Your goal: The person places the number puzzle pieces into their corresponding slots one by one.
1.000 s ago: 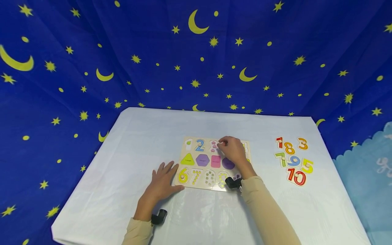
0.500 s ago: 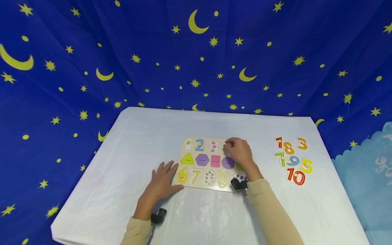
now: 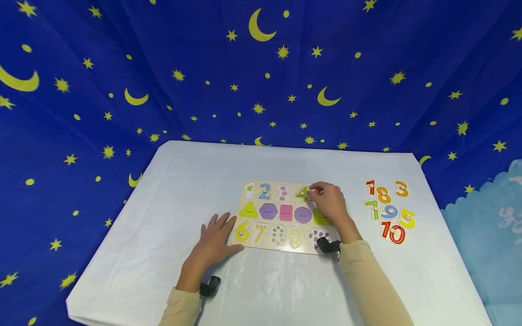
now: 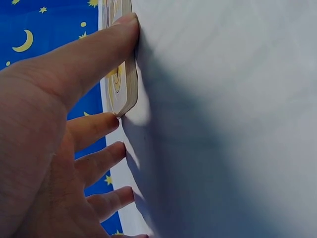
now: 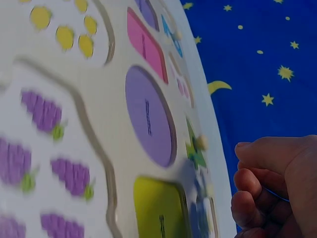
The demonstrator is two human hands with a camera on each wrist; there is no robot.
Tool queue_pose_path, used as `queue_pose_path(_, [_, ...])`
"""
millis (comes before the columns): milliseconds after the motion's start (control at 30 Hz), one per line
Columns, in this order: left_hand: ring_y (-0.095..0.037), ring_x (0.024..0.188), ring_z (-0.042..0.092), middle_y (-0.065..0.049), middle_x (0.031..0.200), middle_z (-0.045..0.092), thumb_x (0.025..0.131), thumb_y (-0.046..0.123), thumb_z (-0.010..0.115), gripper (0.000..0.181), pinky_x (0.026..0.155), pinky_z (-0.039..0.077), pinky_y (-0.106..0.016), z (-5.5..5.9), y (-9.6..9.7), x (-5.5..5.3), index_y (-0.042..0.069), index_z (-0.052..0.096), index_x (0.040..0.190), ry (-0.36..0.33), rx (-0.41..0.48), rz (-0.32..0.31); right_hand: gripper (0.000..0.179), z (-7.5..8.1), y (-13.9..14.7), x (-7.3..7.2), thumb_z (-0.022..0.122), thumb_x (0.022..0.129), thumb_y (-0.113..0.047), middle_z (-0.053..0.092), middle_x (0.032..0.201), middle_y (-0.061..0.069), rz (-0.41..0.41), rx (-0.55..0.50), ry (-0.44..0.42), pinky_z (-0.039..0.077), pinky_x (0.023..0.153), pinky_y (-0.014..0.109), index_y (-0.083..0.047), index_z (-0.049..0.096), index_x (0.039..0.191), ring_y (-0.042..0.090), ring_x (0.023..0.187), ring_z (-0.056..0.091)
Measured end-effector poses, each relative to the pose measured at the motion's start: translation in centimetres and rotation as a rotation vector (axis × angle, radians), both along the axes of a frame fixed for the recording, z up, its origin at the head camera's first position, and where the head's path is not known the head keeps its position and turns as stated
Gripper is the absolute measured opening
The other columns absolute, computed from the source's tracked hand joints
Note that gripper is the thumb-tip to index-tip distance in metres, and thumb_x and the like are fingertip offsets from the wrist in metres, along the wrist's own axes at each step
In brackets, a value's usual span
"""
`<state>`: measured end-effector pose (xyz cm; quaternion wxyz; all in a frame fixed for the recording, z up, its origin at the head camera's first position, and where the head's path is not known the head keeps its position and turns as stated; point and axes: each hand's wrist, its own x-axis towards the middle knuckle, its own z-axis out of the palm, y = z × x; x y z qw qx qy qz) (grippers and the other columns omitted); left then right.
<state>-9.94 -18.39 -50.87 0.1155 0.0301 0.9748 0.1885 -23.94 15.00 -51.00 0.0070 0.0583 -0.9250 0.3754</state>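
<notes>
A wooden number puzzle board [image 3: 244, 202] lies on the table. The green 4 [image 3: 302, 194] sits in its top row, its round knob visible in the right wrist view. Just right of the 4 is my right hand [image 3: 330, 201], fingers loosely curled and holding nothing; in the right wrist view a gap separates its fingertips from the knob. My left hand [image 3: 214, 242] rests at the board's lower left corner with fingers spread, the thumb [image 4: 99, 54] along the board's near edge. A blue 2 [image 3: 264, 191] and a yellow 6 [image 3: 243, 232] also sit in slots.
Right of the board lie loose number pieces, including a red 1 [image 3: 370, 187], an orange 3 [image 3: 401, 189] and a red 10 [image 3: 393, 233]. A white cover [image 3: 195, 181] spreads over the table. Behind it hangs a blue curtain [image 3: 220, 59] with moons and stars.
My right hand has moved right, off the top row's fourth slot, and the green 4 now shows there. The left hand stays at the board's corner.
</notes>
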Motion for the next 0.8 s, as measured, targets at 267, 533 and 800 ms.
queue_pose_path(267, [-0.042,0.142,0.011,-0.012,0.155,0.027,0.076,0.052,0.076,0.092,0.105,0.01,-0.069,0.1,-0.1,0.0,0.014,0.036,0.15,-0.001,-0.004,-0.011,0.023,0.2,1.8,0.1,0.069,0.088,-0.028,0.061,0.079,0.004,-0.032,0.02,0.005,0.04,0.06,0.034,-0.009,0.072,0.102,0.021,0.068,0.053])
queue_pose_path(533, [-0.042,0.142,0.012,-0.013,0.154,0.028,0.077,0.051,0.075,0.09,0.104,0.011,-0.07,-0.3,-0.4,0.0,0.012,0.037,0.149,0.033,0.003,-0.03,0.027,0.0,3.7,0.3,0.067,0.089,-0.031,0.062,0.082,0.005,-0.069,0.065,0.021,0.041,0.057,0.033,-0.009,0.071,0.104,0.02,0.065,0.053])
queue_pose_path(800, [-0.042,0.142,0.012,-0.013,0.155,0.027,0.076,0.052,0.075,0.091,0.105,0.01,-0.069,-0.3,-0.4,0.1,0.013,0.036,0.149,0.021,0.004,-0.023,0.025,-0.5,6.0,0.5,0.067,0.089,-0.029,0.061,0.08,0.005,-0.092,0.086,0.026,0.041,0.056,0.032,-0.009,0.071,0.104,0.02,0.064,0.052])
